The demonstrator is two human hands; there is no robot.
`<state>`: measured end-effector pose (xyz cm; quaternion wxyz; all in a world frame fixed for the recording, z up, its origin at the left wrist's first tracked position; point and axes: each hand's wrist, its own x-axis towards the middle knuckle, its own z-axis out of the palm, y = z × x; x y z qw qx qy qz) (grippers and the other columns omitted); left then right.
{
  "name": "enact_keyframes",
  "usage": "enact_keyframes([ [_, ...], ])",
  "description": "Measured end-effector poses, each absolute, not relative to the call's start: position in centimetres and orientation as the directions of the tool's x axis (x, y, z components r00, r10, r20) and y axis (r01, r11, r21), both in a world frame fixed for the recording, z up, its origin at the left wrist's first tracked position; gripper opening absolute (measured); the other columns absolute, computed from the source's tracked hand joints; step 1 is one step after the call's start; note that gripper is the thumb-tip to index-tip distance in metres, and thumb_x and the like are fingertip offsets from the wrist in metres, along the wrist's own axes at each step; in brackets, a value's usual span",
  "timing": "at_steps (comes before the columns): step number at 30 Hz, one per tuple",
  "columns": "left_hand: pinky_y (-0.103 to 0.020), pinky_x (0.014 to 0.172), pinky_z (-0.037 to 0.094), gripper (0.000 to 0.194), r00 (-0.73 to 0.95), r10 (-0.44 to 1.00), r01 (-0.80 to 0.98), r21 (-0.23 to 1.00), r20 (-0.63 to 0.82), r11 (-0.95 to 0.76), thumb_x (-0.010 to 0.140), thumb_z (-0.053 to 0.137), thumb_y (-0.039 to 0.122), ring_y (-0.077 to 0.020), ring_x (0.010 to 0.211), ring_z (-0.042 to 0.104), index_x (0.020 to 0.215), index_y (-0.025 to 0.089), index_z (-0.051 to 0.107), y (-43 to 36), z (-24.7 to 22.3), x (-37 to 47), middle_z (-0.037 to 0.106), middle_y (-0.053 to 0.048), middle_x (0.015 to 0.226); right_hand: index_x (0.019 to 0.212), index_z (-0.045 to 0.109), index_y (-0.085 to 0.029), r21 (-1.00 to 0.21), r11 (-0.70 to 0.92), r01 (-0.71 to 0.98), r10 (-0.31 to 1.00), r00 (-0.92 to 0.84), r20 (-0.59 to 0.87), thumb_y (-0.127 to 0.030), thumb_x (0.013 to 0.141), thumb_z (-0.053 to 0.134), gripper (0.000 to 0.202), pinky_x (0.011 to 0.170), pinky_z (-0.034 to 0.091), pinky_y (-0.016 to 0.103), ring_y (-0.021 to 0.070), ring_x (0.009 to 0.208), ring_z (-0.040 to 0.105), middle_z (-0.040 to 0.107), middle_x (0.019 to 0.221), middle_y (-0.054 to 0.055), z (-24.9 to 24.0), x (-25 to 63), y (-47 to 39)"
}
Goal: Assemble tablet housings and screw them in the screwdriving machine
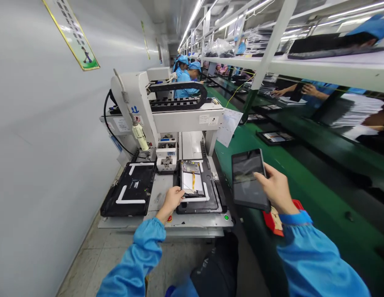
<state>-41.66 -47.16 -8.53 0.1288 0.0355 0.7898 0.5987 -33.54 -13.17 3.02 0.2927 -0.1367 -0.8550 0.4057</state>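
My right hand holds a dark tablet by its right edge, thumb across the glossy screen, above the green conveyor. My left hand is closed on the lower left corner of an opened tablet. That tablet lies in the right black fixture, its circuit board, pale battery and orange ribbon cable showing. White L-shaped guides border it. The left black fixture carries similar white guides and a few small light parts in the middle.
A white gantry machine with a cable chain stands over the fixtures. A red bin sits under my right wrist. Right of the machine runs the green conveyor with black trays. Co-workers in blue stand farther along the line.
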Motion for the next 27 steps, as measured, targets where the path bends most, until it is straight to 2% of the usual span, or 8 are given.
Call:
enact_keyframes([
  [4,-0.035,0.085,0.044,0.012,-0.978,0.205,0.135,0.837,0.028,0.53,0.086,0.061,0.03,-0.026,0.106,0.059,0.085,0.019,0.065,-48.0,-7.7,-40.3,0.067,-0.01,0.096,0.128,0.066,-0.025,-0.899,0.434,0.048,0.659,-0.698,0.281,-0.037,0.075,0.068,0.054,0.085,0.057,0.042,0.0293,0.101,0.068,0.071,0.12,0.005,3.7,-26.6,-11.3],
  [7,-0.04,0.1,0.038,0.029,-0.886,0.424,0.459,0.494,0.189,0.739,0.092,0.045,0.015,-0.0251,0.122,0.051,0.112,0.021,0.065,-48.7,-6.9,-38.9,0.063,-0.011,0.126,0.126,0.067,-0.035,-0.916,0.38,0.127,0.752,-0.619,0.227,-0.043,0.075,0.071,0.052,0.091,0.056,0.049,0.0332,0.107,0.067,0.07,0.122,0.001,4.9,-21.6,-11.1],
  [10,-0.044,0.105,0.035,0.04,-0.811,0.549,0.585,0.29,0.204,0.757,0.089,0.041,0.007,-0.0256,0.12,0.052,0.118,0.019,0.064,-47.9,-6.7,-36.4,0.064,-0.011,0.126,0.121,0.069,-0.039,-0.919,0.326,0.222,0.827,-0.538,0.163,-0.045,0.07,0.074,0.052,0.091,0.056,0.053,0.0361,0.109,0.066,0.071,0.118,0.001,6.7,-16.6,-11.1],
  [14,-0.039,0.104,0.038,0.04,-0.647,0.743,0.751,0.317,0.172,0.58,0.087,0.043,0.008,-0.024,0.119,0.053,0.12,0.019,0.063,-42.8,-8.2,-30.4,0.063,-0.01,0.127,0.118,0.071,-0.035,-0.826,0.394,0.403,0.843,-0.517,0.15,-0.05,0.063,0.072,0.057,0.075,0.057,0.053,0.0345,0.079,0.069,0.075,0.099,0.006,7.4,-10.1,-10.7],
  [18,-0.034,0.102,0.041,0.048,-0.563,0.822,0.771,0.305,-0.085,0.56,0.083,0.046,0.006,-0.023,0.123,0.052,0.128,0.019,0.057,-36.6,-10.0,-26.4,0.059,-0.011,0.136,0.132,0.063,-0.026,-0.613,0.544,0.573,0.798,-0.58,0.165,-0.055,0.073,0.059,0.066,0.055,0.05,0.047,0.0254,0.044,0.053,0.067,0.065,0.004,5.9,-4.0,-10.9],
  [20,-0.038,0.098,0.042,0.047,-0.583,0.8,0.754,0.271,-0.141,0.598,0.082,0.045,0.004,-0.0259,0.118,0.055,0.126,0.015,0.056,-35.1,-10.2,-26.1,0.062,-0.016,0.129,0.136,0.059,-0.022,-0.546,0.603,0.582,0.765,-0.616,0.188,-0.05,0.08,0.053,0.063,0.053,0.048,0.041,0.0235,0.044,0.053,0.064,0.061,0.002,5.3,-1.2,-11.7],
  [23,-0.049,0.097,0.042,0.045,-0.541,0.827,0.788,0.252,-0.15,0.561,0.082,0.037,0.001,-0.0326,0.118,0.054,0.121,0.009,0.056,-34.3,-10.8,-26.8,0.06,-0.024,0.127,0.139,0.056,-0.021,-0.499,0.649,0.575,0.732,-0.65,0.203,-0.039,0.087,0.047,0.056,0.062,0.051,0.033,0.02,0.056,0.059,0.071,0.08,0.003,5.1,2.4,-12.2],
  [27,-0.047,0.093,0.044,0.043,-0.509,0.858,0.839,0.182,-0.067,0.512,0.08,0.036,0.002,-0.0331,0.116,0.054,0.117,0.012,0.056,-34.2,-13.7,-27.9,0.063,-0.018,0.122,0.139,0.055,-0.019,-0.431,0.557,0.71,0.829,-0.507,0.237,-0.027,0.087,0.047,0.053,0.078,0.051,0.031,0.0214,0.079,0.066,0.073,0.1,0.005,5.6,8.1,-8.1],
])
